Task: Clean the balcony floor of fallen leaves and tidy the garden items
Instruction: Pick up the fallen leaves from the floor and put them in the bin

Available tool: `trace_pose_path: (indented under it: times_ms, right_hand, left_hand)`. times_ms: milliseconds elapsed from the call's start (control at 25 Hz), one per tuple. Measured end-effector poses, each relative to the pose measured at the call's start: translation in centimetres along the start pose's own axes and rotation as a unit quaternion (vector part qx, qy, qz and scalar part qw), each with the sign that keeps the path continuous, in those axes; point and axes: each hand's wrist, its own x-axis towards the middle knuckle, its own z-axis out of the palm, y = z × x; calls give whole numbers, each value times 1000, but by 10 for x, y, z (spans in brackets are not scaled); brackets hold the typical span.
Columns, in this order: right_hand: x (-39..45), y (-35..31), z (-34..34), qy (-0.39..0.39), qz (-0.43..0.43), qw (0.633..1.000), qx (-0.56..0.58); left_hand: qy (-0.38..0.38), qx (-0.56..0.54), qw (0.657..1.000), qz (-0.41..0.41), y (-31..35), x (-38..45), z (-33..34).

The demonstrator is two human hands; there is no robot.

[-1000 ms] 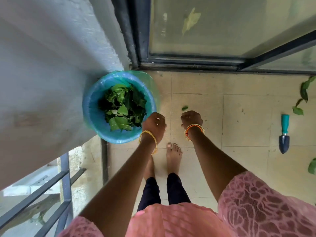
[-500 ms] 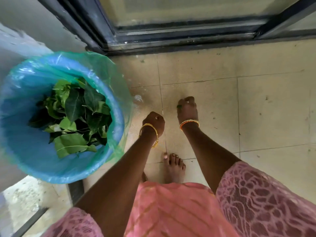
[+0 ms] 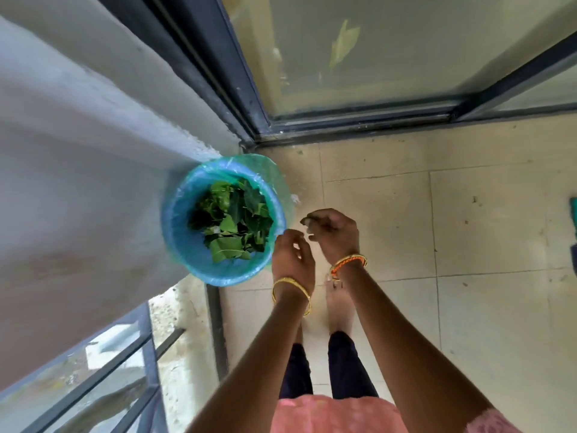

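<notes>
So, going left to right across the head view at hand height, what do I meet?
Wall → bin → left hand → right hand → floor tiles → teal item at the right edge.

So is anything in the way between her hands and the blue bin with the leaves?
Nothing visible is. The left hand and right hand are just beside the bin's rim, with only air between. The bin's top is open, leaves showing inside. The right hand seems to pinch something small, too blurred to name.

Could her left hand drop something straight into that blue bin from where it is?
Probably yes: the left hand is right beside the bin rim, the top is open, and only leaves lie inside, well below the rim.
</notes>
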Motion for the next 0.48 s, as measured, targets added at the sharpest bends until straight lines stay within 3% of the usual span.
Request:
trace_pose_path:
  times_ms: [120,240,320,480]
  right_hand:
    - [-26,-26,48,-46,-46,996,-55]
    - [-29,-21,91,-65,-66,976,-196]
    - [-28,-14,103,-55,-45,965,-254]
    - [-52,-9,91,20,-38,971,-237]
  left_hand:
    - [110,-9,985,-133,-17,-4,-54]
    - [118,11,956,-267,-58,-1,-91]
    - [91,21,956,-277,-79,0,-103]
    - [77,21,967,-242,-85,-9,-113]
